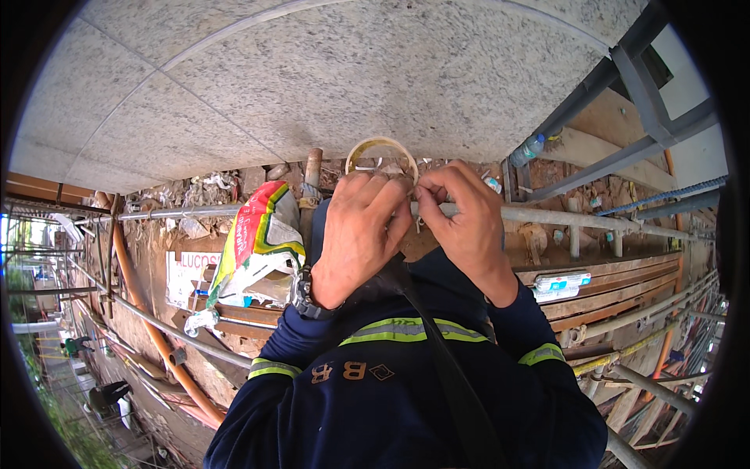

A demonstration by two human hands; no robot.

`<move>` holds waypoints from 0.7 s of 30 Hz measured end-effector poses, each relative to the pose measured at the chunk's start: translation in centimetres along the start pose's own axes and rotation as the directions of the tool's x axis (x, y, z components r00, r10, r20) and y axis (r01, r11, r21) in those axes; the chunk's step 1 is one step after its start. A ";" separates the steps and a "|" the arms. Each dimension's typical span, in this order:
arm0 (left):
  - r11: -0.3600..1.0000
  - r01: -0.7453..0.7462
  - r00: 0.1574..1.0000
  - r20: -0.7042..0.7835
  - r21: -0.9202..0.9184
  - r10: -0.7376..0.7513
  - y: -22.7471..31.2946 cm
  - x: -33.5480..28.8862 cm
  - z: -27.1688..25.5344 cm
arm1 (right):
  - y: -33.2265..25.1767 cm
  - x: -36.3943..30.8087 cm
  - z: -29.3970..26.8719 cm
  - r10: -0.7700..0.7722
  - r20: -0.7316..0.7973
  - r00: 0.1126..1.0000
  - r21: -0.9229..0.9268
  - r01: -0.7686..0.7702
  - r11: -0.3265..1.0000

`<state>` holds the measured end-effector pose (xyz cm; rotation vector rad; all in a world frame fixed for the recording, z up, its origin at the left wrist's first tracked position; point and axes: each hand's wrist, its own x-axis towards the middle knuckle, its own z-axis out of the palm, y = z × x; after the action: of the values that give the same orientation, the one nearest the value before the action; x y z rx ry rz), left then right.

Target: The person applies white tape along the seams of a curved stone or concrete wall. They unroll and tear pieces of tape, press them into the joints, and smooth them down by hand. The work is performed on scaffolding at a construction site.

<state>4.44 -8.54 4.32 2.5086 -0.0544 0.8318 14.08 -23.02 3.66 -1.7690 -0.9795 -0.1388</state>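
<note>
Head view, looking down: a cream-yellow ring [380, 142] shows on the far side of the left hand [361, 227], its near part hidden behind the knuckles. The left grip is curled inward, but what it closes on cannot be told. Just to the right, the right hand [466, 223] has thumb and forefinger close together near the ring's right edge; anything between them is too small to make out. A metal pipe [539, 213] runs left to right below the hands, with a colourful plastic bag [248, 234] to the left. The step in hand looks like fine fingertip work beside the ring. The next move probably calls for a steady left grip and small, precise right-hand movements.
</note>
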 end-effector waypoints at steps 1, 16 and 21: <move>1.000 -0.003 1.000 -0.004 -0.024 0.003 0.0 0.1 0.0 | -0.1 0.1 -0.1 0.025 0.014 1.000 0.032 -0.026 0.999; 0.525 0.414 0.908 0.295 -0.744 -0.298 -2.2 -0.8 -2.3 | 1.8 -0.6 -1.8 0.241 0.458 0.855 0.724 -0.517 0.458; 0.393 0.390 0.910 0.285 -0.833 -0.300 -3.2 -1.3 -2.3 | 2.0 -0.7 -2.0 0.234 0.484 0.843 0.761 -0.538 0.363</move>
<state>2.75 -4.78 3.78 1.4455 0.0163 0.3349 15.67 -25.31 2.71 -0.9499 -0.5774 0.8666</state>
